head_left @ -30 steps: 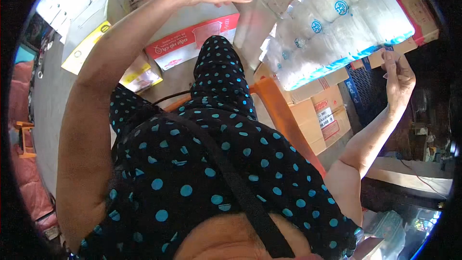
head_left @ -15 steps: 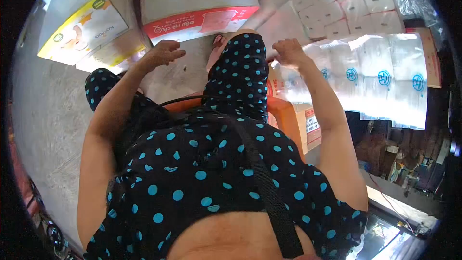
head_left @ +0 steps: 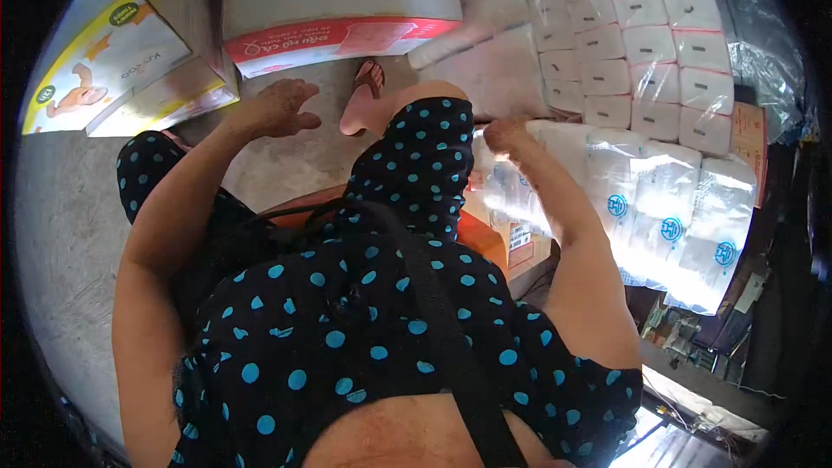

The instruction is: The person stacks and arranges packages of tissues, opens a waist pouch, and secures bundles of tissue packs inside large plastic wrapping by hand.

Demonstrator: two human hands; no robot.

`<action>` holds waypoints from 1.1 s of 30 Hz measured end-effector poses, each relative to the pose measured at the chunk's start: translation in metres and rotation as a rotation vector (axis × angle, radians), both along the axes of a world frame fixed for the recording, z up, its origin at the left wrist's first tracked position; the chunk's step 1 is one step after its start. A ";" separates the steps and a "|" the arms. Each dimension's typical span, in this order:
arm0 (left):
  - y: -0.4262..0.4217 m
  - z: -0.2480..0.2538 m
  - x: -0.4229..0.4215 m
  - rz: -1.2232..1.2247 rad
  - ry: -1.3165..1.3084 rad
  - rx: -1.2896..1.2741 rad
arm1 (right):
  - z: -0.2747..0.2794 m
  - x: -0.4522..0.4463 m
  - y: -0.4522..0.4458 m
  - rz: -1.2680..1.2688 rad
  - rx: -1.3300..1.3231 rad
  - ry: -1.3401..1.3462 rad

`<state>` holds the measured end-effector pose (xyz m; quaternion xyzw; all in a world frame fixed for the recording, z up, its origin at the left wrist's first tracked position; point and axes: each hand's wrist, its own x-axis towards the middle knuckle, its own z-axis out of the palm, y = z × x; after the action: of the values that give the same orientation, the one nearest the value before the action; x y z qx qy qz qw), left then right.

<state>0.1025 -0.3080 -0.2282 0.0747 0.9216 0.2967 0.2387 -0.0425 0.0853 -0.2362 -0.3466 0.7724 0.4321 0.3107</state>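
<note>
My left hand [head_left: 290, 108] hangs above the floor in front of the red-and-white carton [head_left: 338, 39], thumb and fingers apart, holding nothing. At the near left corner of the clear-wrapped white packs with blue round logos [head_left: 641, 199] is my right hand [head_left: 505, 136]. Its fingers point away and down and are mostly hidden, so I cannot tell whether they grip the wrapping. Behind those packs stands a stack of white wrapped bundles with pink edges [head_left: 641, 52].
A yellow-and-white carton [head_left: 113, 78] stands at the left. Below the white packs are a brown cardboard box [head_left: 523, 247] and an orange plastic seat [head_left: 481, 238] under me. My sandalled foot [head_left: 368, 87] rests on the concrete floor [head_left: 78, 234]. Crumpled clear plastic [head_left: 767, 78] lies far right.
The view has tilted and shifted, so cartons and packs appear displaced. My right hand has come down to the corner of the white packs. My left hand's fingers have spread a little.
</note>
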 end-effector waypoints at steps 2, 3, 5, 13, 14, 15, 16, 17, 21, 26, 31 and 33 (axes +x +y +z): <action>0.001 -0.012 0.003 0.000 0.027 0.002 | -0.005 -0.003 0.007 -0.009 0.035 0.008; 0.000 -0.019 0.003 -0.004 0.066 -0.003 | -0.002 -0.006 0.006 -0.051 0.003 -0.062; -0.002 -0.021 0.004 -0.004 0.098 -0.008 | 0.009 -0.012 0.004 -0.135 -0.059 -0.202; -0.012 -0.008 -0.002 -0.034 -0.021 -0.048 | 0.053 -0.033 -0.009 -0.482 -0.307 -0.727; -0.012 -0.009 -0.003 -0.024 -0.020 -0.042 | 0.048 -0.026 -0.010 -0.481 -0.305 -0.729; -0.012 -0.010 -0.003 -0.015 -0.017 -0.036 | 0.038 -0.009 -0.011 -0.312 -0.178 -0.472; -0.012 -0.010 -0.004 -0.006 -0.014 -0.030 | 0.027 0.008 -0.011 -0.143 -0.052 -0.215; -0.011 -0.010 -0.004 -0.006 -0.016 -0.028 | 0.022 0.016 -0.010 0.027 0.072 0.042; -0.010 -0.008 -0.005 -0.010 -0.012 -0.046 | 0.017 0.012 0.000 0.039 0.054 -0.021; -0.006 -0.001 -0.005 -0.014 -0.065 -0.092 | 0.031 -0.026 0.022 -0.499 -0.466 -0.686; -0.012 -0.013 -0.003 -0.017 -0.039 -0.048 | 0.030 -0.008 -0.001 -0.153 -0.116 -0.234; -0.014 -0.017 -0.006 -0.044 -0.006 -0.035 | 0.053 -0.030 0.000 -0.477 -0.377 -0.715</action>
<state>0.0969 -0.3222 -0.2455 0.0900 0.9242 0.2753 0.2490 -0.0720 0.0848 -0.1834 -0.3369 0.7401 0.0544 0.5795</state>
